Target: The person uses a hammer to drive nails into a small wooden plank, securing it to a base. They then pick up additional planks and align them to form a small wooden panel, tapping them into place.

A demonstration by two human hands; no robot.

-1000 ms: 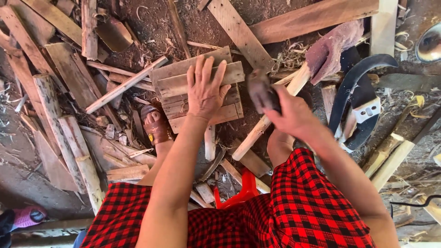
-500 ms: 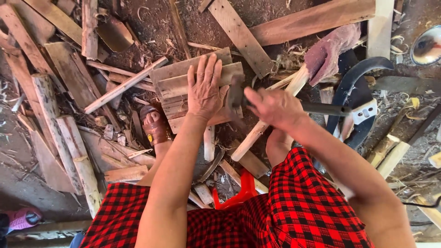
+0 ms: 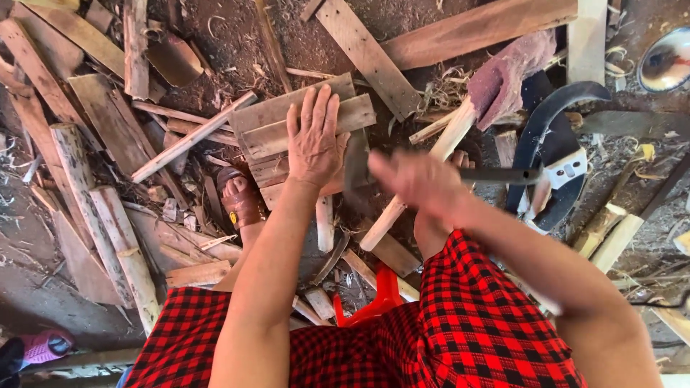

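Observation:
My left hand (image 3: pixel 316 140) lies flat, fingers spread, on a small stack of nailed wooden slats (image 3: pixel 273 118) on the dirt ground. My right hand (image 3: pixel 417 183) is blurred with motion just right of it. It grips a dark-headed tool like a hammer (image 3: pixel 356 169), whose head is low beside my left thumb, near the slats' right edge. A thin dark handle (image 3: pixel 503 174) runs out to the right of the hand. A pale round stick (image 3: pixel 431 162) passes under my right hand.
Planks, offcuts and shavings lie all around. My foot in a brown sandal (image 3: pixel 241 201) rests left of the slats. A curved dark blade with a white fitting (image 3: pixel 553 129), a pinkish block (image 3: pixel 510 72) and a metal bowl (image 3: pixel 665 61) lie to the right. A red stool (image 3: pixel 374 302) shows between my knees.
My right hand has swung the tool down and to the left, from raised at the right to low beside my left hand. The left hand has stayed on the slats.

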